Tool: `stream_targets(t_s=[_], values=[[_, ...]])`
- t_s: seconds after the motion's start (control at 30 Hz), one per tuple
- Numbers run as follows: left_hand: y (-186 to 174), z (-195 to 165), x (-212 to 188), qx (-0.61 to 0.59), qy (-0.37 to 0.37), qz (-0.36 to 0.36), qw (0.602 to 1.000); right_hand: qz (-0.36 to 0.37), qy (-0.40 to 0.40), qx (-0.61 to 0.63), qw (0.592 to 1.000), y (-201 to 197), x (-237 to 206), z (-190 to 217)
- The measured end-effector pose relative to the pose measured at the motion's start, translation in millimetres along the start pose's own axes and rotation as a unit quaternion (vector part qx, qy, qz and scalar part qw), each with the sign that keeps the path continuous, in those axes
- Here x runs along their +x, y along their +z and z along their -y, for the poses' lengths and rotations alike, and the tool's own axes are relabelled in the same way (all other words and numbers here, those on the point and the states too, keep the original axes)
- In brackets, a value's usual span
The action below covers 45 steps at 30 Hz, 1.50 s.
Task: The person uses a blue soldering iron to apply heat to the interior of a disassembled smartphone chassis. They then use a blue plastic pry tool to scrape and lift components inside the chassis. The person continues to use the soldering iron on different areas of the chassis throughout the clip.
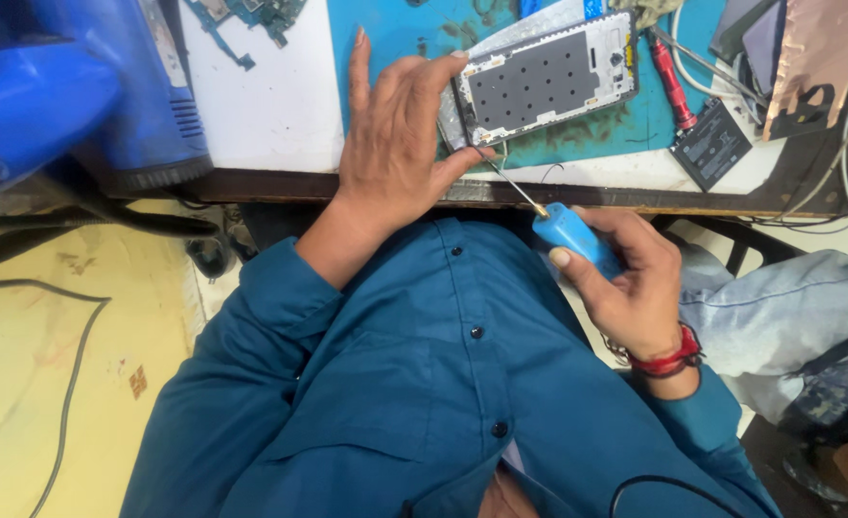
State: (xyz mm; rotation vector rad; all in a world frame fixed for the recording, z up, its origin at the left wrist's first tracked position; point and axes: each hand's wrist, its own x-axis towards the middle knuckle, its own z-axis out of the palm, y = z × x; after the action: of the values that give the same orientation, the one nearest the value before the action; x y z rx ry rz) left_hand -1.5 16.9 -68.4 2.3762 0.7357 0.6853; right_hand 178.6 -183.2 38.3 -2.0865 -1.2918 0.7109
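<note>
Right hand [625, 288] off the table's near edge grips a blue-handled screwdriver [566, 233], shaft angled up-left to the opened phone frame [545, 79] lying long-axis along that edge, left hand [395, 144] nearer, fingers pinning its left end

Red-handled tool [673, 83] and black battery [711, 146] on bench; blue appliance [107, 86] at corner; circuit board [251, 14].
</note>
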Motion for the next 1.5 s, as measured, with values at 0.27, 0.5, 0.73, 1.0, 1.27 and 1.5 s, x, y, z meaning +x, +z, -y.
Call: stream_targets(t_s=[0.27, 0.5, 0.73, 1.0, 1.27, 1.5], values=[[-1.9, 2.3, -5.1, 0.022, 0.046, -0.026, 0.998, -0.079, 0.036, 0.175, 0.981, 19.1, -6.5, -22.1], [-1.6, -0.6, -15.0, 0.052, 0.072, -0.043, 0.995, -0.084, 0.024, 0.146, 0.985, 28.7, -6.7, -26.9], [-0.1, 0.2, -15.9, 0.074, 0.084, -0.063, 0.992, -0.095, 0.014, 0.111, 0.989, 32.2, -3.3, -23.9], [-5.4, 0.8, -12.0, 0.016, 0.057, -0.034, 0.998, -0.101, 0.011, 0.079, 0.992, 32.4, -1.8, -23.9], [-4.8, 0.6, -12.0, 0.016, 0.03, -0.034, 0.999, -0.103, 0.019, 0.075, 0.992, 34.9, -1.4, -24.8], [-3.2, 0.7, -13.2, 0.051, 0.053, -0.062, 0.995, -0.101, 0.016, 0.094, 0.99, 39.2, 2.3, -22.9]])
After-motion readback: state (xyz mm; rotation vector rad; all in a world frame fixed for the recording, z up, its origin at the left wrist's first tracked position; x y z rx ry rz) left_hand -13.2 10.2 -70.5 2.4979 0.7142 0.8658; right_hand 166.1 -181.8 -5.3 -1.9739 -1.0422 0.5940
